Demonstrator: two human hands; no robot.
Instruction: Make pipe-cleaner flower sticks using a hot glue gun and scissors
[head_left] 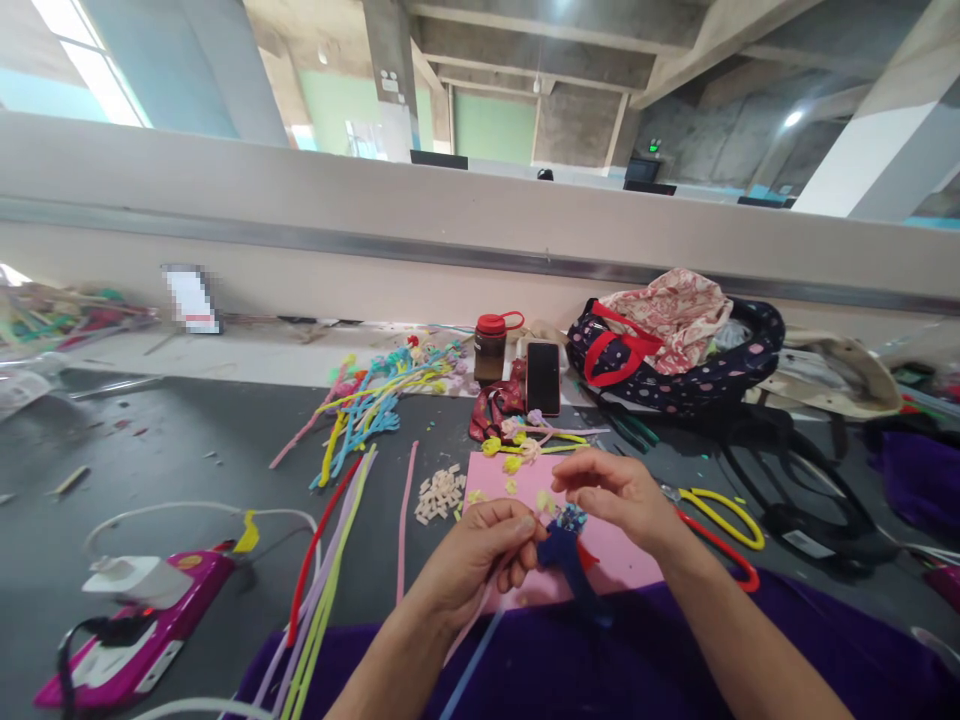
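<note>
My left hand is closed in a pinch over the pink mat, and a pale pink pipe cleaner trails down from its fingers. My right hand hovers beside it with fingers curved and apart from the thumb; I see nothing held there. Between the hands is a dark blue object with a speckled top, its kind unclear, and a bit of red shows beside it. Small pale yellow pieces lie on the mat. Yellow and pink fuzzy flowers rest at its far edge.
Left of the mat lie wooden pegs and loose pipe cleaners. A magenta power strip sits front left. Behind stand a bottle, a phone and a dotted bag. Scissors with yellow and red handles lie right.
</note>
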